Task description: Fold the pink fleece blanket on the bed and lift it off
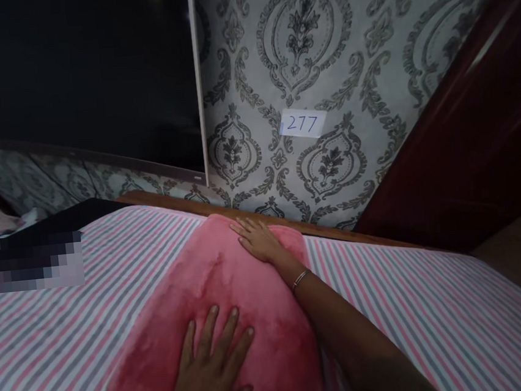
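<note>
both flat and open on pink pillow point(214, 286): left hand point(210, 372) near, right hand point(256, 240) far; beyond, paper label point(303, 123) reading "277".

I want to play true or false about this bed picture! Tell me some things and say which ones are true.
1. Both hands lie flat on the pink pillow. True: left hand, right hand.
2. The sheet is plain white. False: it has pink, grey and white stripes.
3. The paper on the wall reads 277. True.
4. The bracelet is on the left wrist. False: it is on the right wrist.
</note>
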The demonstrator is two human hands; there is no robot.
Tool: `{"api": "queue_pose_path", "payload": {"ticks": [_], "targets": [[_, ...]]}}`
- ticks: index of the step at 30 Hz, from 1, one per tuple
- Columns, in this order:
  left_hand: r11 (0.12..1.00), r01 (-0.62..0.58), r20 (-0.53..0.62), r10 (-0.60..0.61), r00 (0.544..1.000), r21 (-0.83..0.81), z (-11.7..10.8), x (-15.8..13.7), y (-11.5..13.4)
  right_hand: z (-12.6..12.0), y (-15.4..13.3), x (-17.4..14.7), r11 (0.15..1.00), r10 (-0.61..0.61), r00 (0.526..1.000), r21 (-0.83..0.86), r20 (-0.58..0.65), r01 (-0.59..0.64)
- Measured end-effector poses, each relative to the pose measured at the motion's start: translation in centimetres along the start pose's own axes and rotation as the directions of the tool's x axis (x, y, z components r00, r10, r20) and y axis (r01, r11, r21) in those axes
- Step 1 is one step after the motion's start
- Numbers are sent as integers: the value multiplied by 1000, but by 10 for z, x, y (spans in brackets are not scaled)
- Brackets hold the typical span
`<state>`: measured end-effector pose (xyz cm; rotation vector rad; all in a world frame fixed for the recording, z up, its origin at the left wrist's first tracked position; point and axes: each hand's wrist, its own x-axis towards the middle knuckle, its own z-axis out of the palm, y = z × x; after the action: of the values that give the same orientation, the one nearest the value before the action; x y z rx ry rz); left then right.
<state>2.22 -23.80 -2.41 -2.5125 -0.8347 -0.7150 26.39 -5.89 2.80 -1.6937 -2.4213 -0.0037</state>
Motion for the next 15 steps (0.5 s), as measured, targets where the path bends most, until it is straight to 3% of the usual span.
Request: {"api": "queue_pose_path", "payload": {"ticks": [6,10,13,15], "targets": [[999,36,5,-36,999,-5,-5,2,3,3,-9,-3,988,154,985,-14,-73,-156],[999,47,-1,-47,999,5,-14,3,6,-10,-23,-9,970,241,968,-23,-68,-243],[999,31,-31,-31,999,-20,-28,2,-5,-30,-45,-16,982,189,981,28,-49,-188],[998,52,-72,-56,996,-46,-38,3,-19,-41,-66,-24,996,42,997,75,-57,-38]]}}
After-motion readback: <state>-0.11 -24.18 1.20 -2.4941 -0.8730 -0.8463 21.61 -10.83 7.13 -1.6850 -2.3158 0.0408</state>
